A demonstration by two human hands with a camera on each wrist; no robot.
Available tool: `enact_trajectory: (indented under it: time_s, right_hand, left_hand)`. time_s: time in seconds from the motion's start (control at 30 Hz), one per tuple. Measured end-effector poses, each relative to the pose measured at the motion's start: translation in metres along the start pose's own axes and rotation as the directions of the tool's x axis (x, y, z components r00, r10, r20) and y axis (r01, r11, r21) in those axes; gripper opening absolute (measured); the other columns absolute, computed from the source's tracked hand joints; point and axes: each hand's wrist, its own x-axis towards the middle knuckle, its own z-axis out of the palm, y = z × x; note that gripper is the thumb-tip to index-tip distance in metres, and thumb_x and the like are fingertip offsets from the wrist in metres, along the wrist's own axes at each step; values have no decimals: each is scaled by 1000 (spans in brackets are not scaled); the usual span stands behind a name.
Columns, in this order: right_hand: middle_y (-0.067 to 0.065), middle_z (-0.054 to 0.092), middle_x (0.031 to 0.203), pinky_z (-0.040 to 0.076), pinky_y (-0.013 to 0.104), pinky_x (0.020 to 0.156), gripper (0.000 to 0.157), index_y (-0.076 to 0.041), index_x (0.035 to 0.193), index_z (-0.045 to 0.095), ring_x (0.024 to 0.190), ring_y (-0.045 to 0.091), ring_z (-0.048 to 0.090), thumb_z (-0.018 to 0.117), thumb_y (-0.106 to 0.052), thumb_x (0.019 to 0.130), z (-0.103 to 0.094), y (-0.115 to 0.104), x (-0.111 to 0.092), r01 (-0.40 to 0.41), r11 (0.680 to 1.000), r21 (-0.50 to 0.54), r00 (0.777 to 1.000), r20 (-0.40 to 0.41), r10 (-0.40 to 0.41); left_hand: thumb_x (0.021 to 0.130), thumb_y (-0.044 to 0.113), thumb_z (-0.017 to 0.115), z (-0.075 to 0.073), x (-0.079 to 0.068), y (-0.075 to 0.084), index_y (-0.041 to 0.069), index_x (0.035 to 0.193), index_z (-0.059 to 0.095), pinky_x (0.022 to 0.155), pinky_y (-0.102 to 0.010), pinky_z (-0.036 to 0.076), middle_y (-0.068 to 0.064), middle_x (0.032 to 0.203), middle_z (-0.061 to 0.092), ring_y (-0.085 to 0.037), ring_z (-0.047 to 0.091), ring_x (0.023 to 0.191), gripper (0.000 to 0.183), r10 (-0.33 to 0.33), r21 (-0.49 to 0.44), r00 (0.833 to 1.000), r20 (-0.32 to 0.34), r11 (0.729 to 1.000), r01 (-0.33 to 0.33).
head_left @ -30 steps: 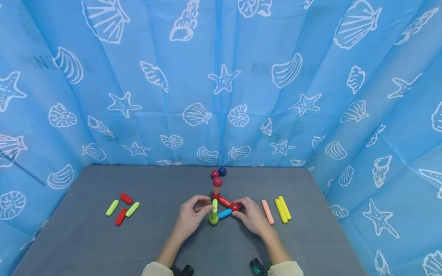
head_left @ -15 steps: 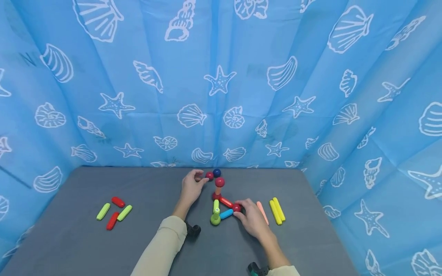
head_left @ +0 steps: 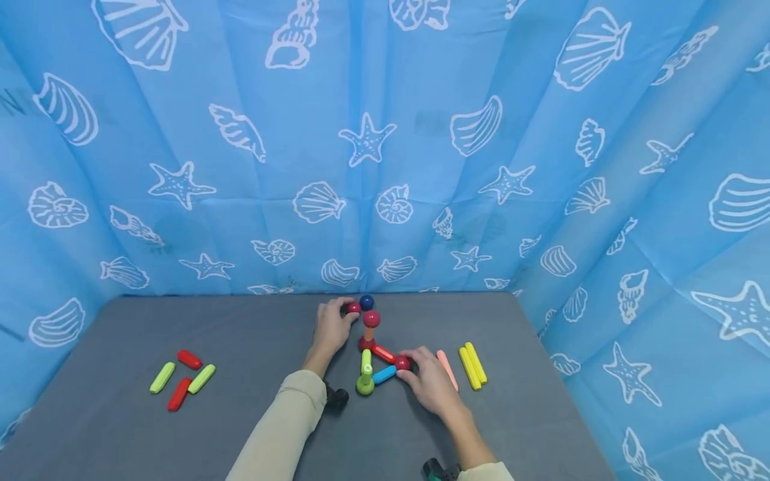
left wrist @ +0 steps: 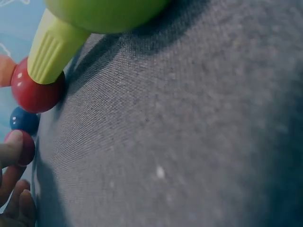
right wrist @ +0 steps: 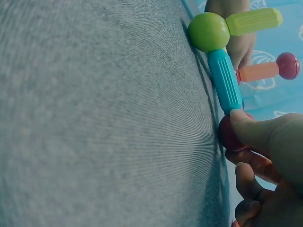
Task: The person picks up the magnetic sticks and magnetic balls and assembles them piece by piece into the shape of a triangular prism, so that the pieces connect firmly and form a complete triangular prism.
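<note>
Staged recording booth, seashell-print blue curtain (head_left: 385,147), grey table (head_left: 252,414)

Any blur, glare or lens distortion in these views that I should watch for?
Head view: sharp, evenly lit, wide-angle bowing of the backdrop. Left wrist: the green ball is very close and soft; the red ball shows a small glare spot. Right wrist: the mat blurs nearby; the right hand is soft.

A bright blue cloth backdrop (head_left: 385,167) printed with white shells and starfish is standing behind a plain grey felt-covered desk (head_left: 252,427). On it are showing a dark red ball (head_left: 353,308), a navy blue ball (head_left: 366,302), a lime green ball (head_left: 364,385) with a lime green ribbed stick (head_left: 365,361), a sky blue stick (head_left: 383,374) and a red stick (head_left: 382,353). Red and green sticks (head_left: 180,384) are lying at one side, pink and yellow sticks (head_left: 463,366) at the other, and the person's sleeve (head_left: 277,434) is showing pale beige.
</note>
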Motion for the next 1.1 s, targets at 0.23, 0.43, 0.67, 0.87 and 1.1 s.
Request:
enact_trajectory:
  time_s: [0.23, 0.43, 0.67, 0.87, 1.1]
  right_hand:
    - [2, 66, 115, 57, 38, 90, 40, -14, 128, 69, 101, 14, 60, 78, -24, 90, 2, 2, 2, -3, 1000, -16, 1000, -12, 3]
    - [2, 66, 114, 55, 31, 83, 41, -14, 129, 69, 96, 12, 59, 78, -24, 90, 2, -1, 4, 7, 1000, -9, 1000, 5, -7]
    - [2, 66, 112, 55, 32, 83, 40, -12, 130, 68, 94, 11, 59, 76, -23, 93, 5, -4, 10, 50, 999, -3, 999, 15, -50]
    - [2, 66, 112, 56, 39, 88, 40, -12, 132, 67, 96, 13, 61, 75, -23, 94, 8, -8, 16, 56, 998, 8, 998, 34, -56]
    - [2, 66, 111, 56, 40, 89, 40, -12, 131, 68, 97, 13, 62, 74, -24, 94, 11, -13, 18, 56, 998, 27, 997, 47, -58]
  left_hand:
    - [93, 21, 76, -27, -13, -2, 9, 129, 67, 84, -43, 58, -13, 114, 64, -25, 64, 98, 38, 54, -109, 995, -79, 992, -63]
    - [90, 18, 80, -63, -39, 4, 10, 124, 69, 87, -40, 61, -11, 114, 62, -24, 70, 98, 38, 74, -223, 984, -163, 969, -110]
    - [88, 20, 81, -85, -92, 23, 21, 126, 69, 83, -29, 61, -2, 118, 69, -18, 71, 99, 39, 104, -302, 993, -62, 946, -118]
    - [88, 17, 81, -76, -119, 26, 21, 126, 69, 88, -25, 59, 2, 117, 71, -13, 67, 99, 40, 194, -312, 980, 43, 934, -171]
    - [88, 20, 81, -72, -127, 24, 22, 126, 69, 89, -23, 59, 6, 117, 69, -11, 68, 100, 40, 227, -260, 967, 112, 946, -192]
